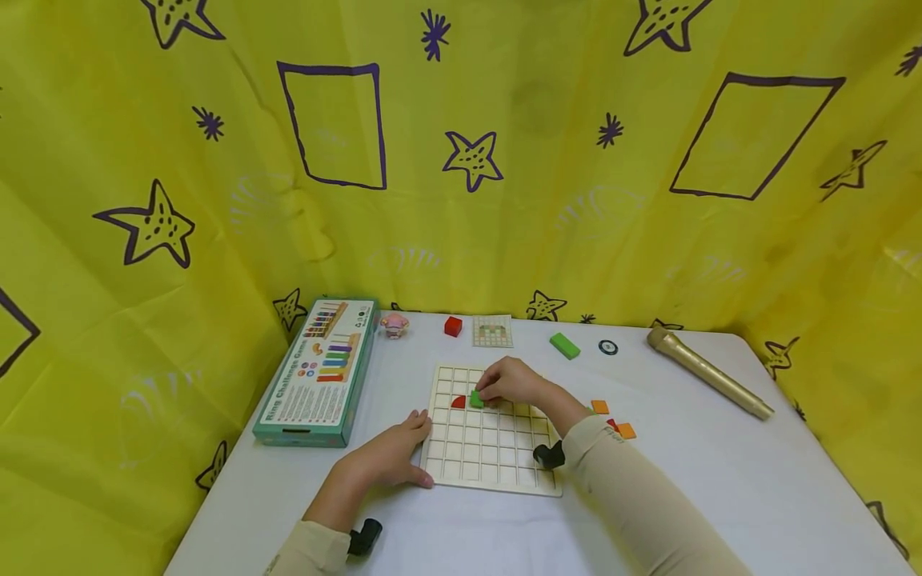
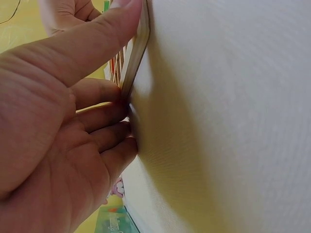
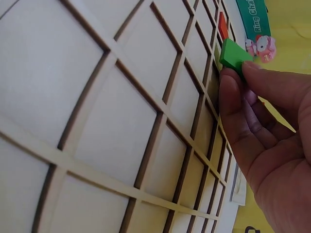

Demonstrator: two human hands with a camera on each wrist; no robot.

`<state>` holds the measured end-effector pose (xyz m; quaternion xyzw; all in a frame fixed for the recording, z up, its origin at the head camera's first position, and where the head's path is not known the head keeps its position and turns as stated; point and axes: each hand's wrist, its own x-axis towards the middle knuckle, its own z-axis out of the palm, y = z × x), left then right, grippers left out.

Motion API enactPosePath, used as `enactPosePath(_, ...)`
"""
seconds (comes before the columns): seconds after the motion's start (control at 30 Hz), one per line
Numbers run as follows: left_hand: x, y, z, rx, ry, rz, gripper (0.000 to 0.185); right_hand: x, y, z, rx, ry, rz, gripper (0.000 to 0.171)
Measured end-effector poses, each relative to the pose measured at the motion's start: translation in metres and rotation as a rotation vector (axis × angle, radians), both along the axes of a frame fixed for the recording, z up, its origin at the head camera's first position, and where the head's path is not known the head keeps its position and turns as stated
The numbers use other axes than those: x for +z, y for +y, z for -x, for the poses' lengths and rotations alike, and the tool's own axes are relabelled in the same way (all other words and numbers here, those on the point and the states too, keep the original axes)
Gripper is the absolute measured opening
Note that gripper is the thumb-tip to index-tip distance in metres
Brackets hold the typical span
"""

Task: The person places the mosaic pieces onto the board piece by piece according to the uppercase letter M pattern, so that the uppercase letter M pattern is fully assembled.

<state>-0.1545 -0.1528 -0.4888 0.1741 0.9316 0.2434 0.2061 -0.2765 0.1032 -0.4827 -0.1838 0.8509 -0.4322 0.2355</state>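
Right hand: pinches one green square tile between thumb and fingertips, over the upper rows of the grid board.
Left hand: fingers extended, pressed against the board's left edge; grasps nothing.
Grid board: one, flat on the white table.
Red pieces: one quarter-circle seated in the board, just left of the green tile; one cube at the table's far edge.
Orange tiles: two, right of the board.
Green block: one, beyond the board.
Box: one, left of the board.

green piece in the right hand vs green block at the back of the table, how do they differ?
The green piece is square and pinched by the right hand over the grid board; the green block is elongated, lying untouched on the table beyond the board. Both are plain green.
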Motion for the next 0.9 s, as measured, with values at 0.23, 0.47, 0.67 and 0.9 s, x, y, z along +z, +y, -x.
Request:
enactPosePath(0.23,0.0,0.0,0.001,-0.006,0.006,0.008,0.1,-0.001,-0.007,-0.003,0.005,0.036,-0.073,0.005)
enactPosePath(0.47,0.0,-0.001,0.002,-0.019,0.015,0.009,0.101,0.0,-0.014,-0.007,0.018,0.121,-0.169,0.005)
enactPosePath(0.67,0.0,-0.001,0.001,-0.028,0.02,-0.012,0.101,-0.002,-0.017,-0.009,0.038,0.184,-0.207,0.005)
enactPosePath(0.9,-0.001,-0.001,0.001,-0.028,0.018,-0.015,0.1,-0.001,-0.018,-0.012,0.022,0.225,-0.24,0.009)
